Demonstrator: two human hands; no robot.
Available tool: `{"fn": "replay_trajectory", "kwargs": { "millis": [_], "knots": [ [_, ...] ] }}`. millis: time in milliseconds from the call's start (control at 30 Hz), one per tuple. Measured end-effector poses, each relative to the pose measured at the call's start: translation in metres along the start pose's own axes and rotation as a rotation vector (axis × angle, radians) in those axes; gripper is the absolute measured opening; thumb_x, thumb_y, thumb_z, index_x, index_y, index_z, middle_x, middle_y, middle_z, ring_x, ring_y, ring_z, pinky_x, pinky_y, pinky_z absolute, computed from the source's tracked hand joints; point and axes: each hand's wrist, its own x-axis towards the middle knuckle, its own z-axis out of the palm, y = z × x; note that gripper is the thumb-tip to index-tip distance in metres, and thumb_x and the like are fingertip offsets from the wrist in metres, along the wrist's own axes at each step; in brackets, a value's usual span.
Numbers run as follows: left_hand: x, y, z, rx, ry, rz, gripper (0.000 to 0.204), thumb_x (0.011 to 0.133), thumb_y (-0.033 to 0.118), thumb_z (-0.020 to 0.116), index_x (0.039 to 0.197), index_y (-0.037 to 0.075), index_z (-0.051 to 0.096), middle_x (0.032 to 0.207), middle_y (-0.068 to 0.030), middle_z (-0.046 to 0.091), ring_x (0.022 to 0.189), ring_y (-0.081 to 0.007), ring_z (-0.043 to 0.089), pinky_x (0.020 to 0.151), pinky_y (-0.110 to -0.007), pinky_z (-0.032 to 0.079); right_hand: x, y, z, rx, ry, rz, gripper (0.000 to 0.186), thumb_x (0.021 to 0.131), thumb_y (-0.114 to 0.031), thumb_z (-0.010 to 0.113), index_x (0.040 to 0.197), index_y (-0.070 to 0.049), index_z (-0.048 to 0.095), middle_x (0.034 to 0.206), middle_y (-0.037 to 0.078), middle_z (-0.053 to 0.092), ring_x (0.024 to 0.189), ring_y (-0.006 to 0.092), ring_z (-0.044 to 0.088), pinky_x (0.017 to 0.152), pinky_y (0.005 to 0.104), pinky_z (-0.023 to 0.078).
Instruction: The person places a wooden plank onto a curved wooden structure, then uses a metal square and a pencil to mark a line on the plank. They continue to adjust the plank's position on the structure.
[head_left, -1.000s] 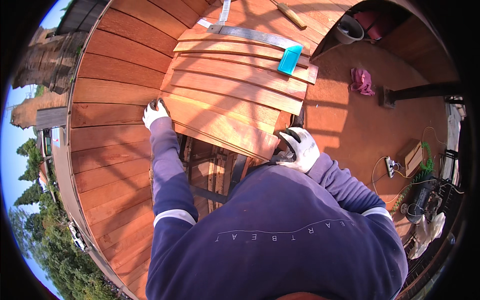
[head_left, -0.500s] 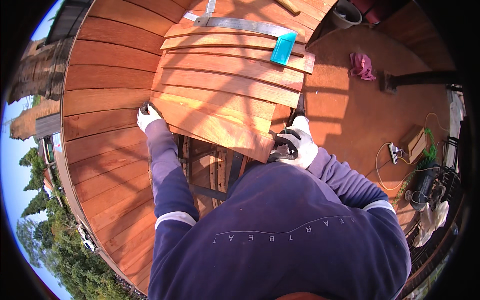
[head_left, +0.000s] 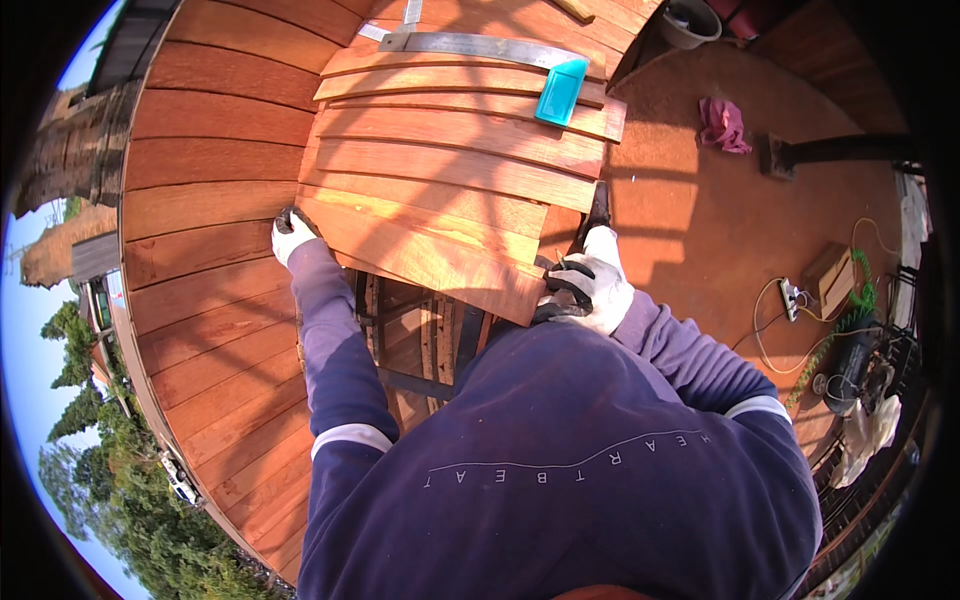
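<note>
A reddish-brown wooden plank (head_left: 430,255) lies slanting in front of me, the nearest of several boards. My left hand (head_left: 292,238), in a white glove with dark fingertips, is closed at the plank's left end, beside the boarded surface. At its right end my right hand (head_left: 592,292), gloved alike, has its fingers curled against the edge; a thin item may be among them, but I cannot make it out. Beyond the plank, overlapping loose boards (head_left: 455,150) carry a try square (head_left: 562,92) with a turquoise handle and a steel blade.
Under the near plank shows a dark metal frame (head_left: 468,350). Reddish-brown boards (head_left: 215,270) run along the left. On the floor to the right are a pink cloth (head_left: 723,126), a power strip (head_left: 790,298) with cords and a green coiled hose (head_left: 862,285). A bucket (head_left: 690,25) stands far right.
The view has shifted slightly. My right hand's fingers have moved a little at the plank's end; my left hand and the plank keep nearly the same place.
</note>
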Motion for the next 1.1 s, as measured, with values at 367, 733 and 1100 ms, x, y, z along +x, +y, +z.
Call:
{"fn": "replay_trajectory", "kwargs": {
  "millis": [367,733,1100],
  "knots": [
    [0.004,-0.006,0.001,-0.001,0.011,-0.096,0.022,0.094,0.021,0.059,0.093,0.0,0.068,0.088,-0.0143,0.069,0.078,-0.0278,0.066,0.073,-0.038,0.052,0.007,-0.009,-0.009,0.015,-0.097,0.097,0.052,0.073,-0.028,0.081,0.113,-0.001,0.061,0.101,0.017,0.064,0.089,0.0359,0.064,0.075,0.0434,0.054],
    [-0.013,0.044,-0.017,-0.316,0.034,-0.271,0.015,0.095,0.012,0.058,0.086,0.0,0.062,0.073,-0.0045,0.061,0.065,-0.0118,0.054,0.059,-0.028,0.047,0.0,0.002,-0.004,0.03,-0.128,0.125,0.061,0.07,-0.033,0.083,0.118,-0.004,0.059,0.11,0.017,0.062,0.097,0.0366,0.064,0.081,0.0435,0.054],
    [-0.006,0.014,-0.006,-0.468,0.034,-0.264,0.015,0.096,0.012,0.059,0.089,0.0,0.064,0.077,-0.003,0.061,0.067,-0.0111,0.055,0.061,-0.027,0.048,0.014,-0.005,-0.011,0.091,-0.108,0.111,0.057,0.068,-0.027,0.086,0.113,-0.003,0.059,0.1,0.017,0.061,0.088,0.0359,0.064,0.076,0.0428,0.054]
  ]
}}
